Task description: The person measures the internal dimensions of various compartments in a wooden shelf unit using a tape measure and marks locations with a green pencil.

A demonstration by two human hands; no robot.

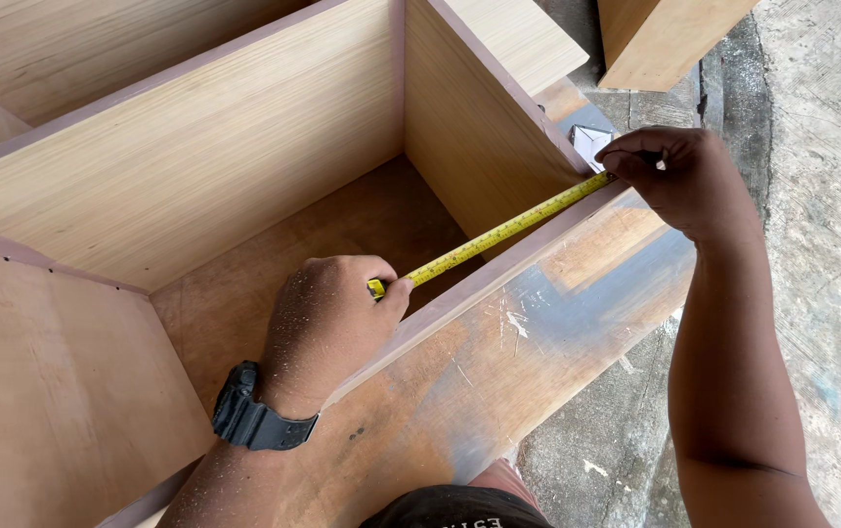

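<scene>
A yellow measuring tape [498, 233] is stretched along the top edge of the near wall of an open plywood box [244, 166]. My left hand [327, 318], dusted with sawdust and wearing a black wristwatch [249, 416], is closed around the tape's case end, with the thumb pressing the blade on the box edge. My right hand [684, 176] pinches the far end of the tape at the box's corner, beside a small metal bracket [591, 142].
The box rests on a worn wooden board [498, 362] smeared with grey and white paint. More plywood panels [59, 391] stand at the left, and another wooden box [660, 39] sits at the top right. Rough concrete floor [821, 244] lies to the right.
</scene>
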